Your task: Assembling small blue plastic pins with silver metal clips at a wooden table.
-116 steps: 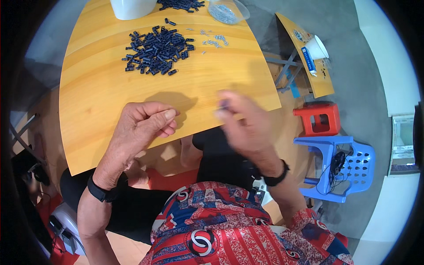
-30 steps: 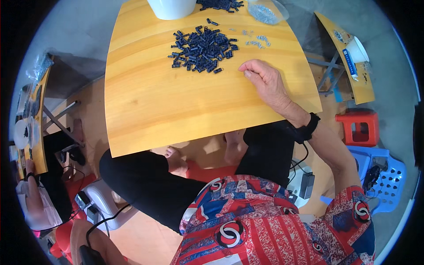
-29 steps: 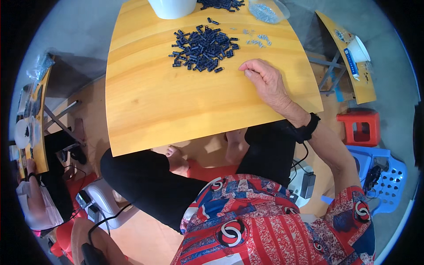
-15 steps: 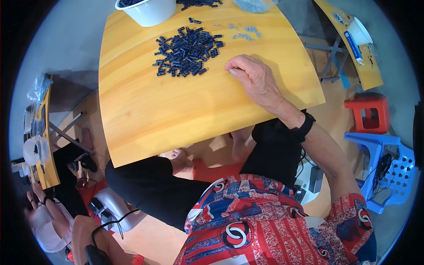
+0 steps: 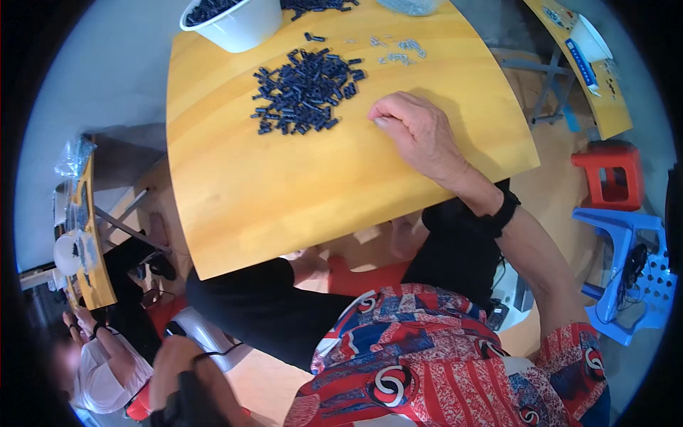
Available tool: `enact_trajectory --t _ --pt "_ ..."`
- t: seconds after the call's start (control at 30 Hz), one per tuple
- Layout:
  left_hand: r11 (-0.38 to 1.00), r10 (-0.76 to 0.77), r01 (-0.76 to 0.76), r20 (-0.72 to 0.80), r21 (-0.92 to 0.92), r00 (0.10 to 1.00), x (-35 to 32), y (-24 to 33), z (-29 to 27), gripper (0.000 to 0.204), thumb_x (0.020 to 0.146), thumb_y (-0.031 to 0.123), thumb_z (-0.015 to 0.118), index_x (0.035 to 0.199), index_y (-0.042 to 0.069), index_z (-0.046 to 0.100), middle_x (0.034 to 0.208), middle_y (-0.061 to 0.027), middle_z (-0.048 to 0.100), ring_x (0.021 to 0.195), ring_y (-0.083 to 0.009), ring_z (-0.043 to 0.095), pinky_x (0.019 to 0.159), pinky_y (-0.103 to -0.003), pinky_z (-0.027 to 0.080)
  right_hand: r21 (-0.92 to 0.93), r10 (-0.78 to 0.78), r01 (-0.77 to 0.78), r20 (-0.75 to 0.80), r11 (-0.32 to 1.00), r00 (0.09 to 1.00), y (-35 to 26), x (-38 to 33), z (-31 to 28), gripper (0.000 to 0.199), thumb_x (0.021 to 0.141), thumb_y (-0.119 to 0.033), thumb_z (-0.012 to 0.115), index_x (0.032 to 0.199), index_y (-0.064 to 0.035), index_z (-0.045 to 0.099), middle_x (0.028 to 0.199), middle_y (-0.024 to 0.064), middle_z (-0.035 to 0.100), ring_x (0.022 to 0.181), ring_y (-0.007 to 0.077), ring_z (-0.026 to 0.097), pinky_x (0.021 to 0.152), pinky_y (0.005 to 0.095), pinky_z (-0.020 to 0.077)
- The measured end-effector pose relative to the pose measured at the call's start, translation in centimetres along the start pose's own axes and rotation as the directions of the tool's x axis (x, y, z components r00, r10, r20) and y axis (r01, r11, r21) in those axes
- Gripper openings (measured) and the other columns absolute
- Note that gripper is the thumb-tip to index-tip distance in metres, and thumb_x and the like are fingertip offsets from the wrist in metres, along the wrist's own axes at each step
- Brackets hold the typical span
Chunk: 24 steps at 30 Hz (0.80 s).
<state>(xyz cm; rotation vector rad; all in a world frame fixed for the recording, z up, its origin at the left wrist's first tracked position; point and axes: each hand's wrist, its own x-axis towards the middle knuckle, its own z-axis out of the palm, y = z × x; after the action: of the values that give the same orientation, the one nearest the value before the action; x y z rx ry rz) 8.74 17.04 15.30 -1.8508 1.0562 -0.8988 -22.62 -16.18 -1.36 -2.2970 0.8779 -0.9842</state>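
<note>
My right hand (image 5: pixel 416 132) rests low over the wooden table, thumb and fingertips drawn together and the other fingers curled under. Whatever they hold, if anything, cannot be made out. To its left lies a heap of small black tubular plastic parts (image 5: pixel 302 92). Beyond the fingertips are small silvery metal pieces (image 5: pixel 404 53), too small to name. My left hand (image 5: pixel 173 363), blurred at the lower left, is away from the table; a dark band crosses its wrist and its fingers are hidden.
On the table (image 5: pixel 299 206), a white tub (image 5: pixel 238 25) of black parts stands at the far left, near more black parts (image 5: pixel 320 6). A clear container (image 5: pixel 409 6) is at the far edge. Red (image 5: pixel 613 174) and blue (image 5: pixel 629 270) stools stand right. Another person (image 5: pixel 107 363) sits left.
The whole view has shifted slightly, moving the table right and down in the picture. My right hand keeps its closed pose near the heap. My left hand has moved and looks more blurred.
</note>
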Motion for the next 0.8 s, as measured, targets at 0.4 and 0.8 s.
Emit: enact_trajectory --t 0.4,0.8 --pt "-0.352 -0.146 -0.279 -0.242 -0.894 0.959 16.6 18.8 -6.9 0.009 0.074 -0.002 0.068 0.082 -0.001 0.065 0.076 -0.0078 0.063 0.066 -0.0143 0.059 0.060 -0.025 0.046 0.047 0.053 -0.054 0.017 0.997 0.998 -0.8 0.2 0.2 0.004 0.080 -0.008 0.057 0.082 -0.0041 0.057 0.077 0.0104 0.059 0.074 0.0293 0.058 0.066 0.0377 0.0442" --pt "-0.155 0.026 -0.388 -0.396 -0.909 0.918 18.7 21.4 -6.2 0.015 0.070 -0.002 0.067 0.085 0.002 0.065 0.080 -0.0095 0.063 0.070 -0.0220 0.063 0.062 -0.028 0.049 0.048 0.059 -0.060 0.023 0.997 0.998 -0.9 0.5 -0.1 0.005 0.079 -0.007 0.056 0.081 -0.0029 0.057 0.076 0.0108 0.059 0.074 0.0291 0.057 0.067 0.0376 0.0439"
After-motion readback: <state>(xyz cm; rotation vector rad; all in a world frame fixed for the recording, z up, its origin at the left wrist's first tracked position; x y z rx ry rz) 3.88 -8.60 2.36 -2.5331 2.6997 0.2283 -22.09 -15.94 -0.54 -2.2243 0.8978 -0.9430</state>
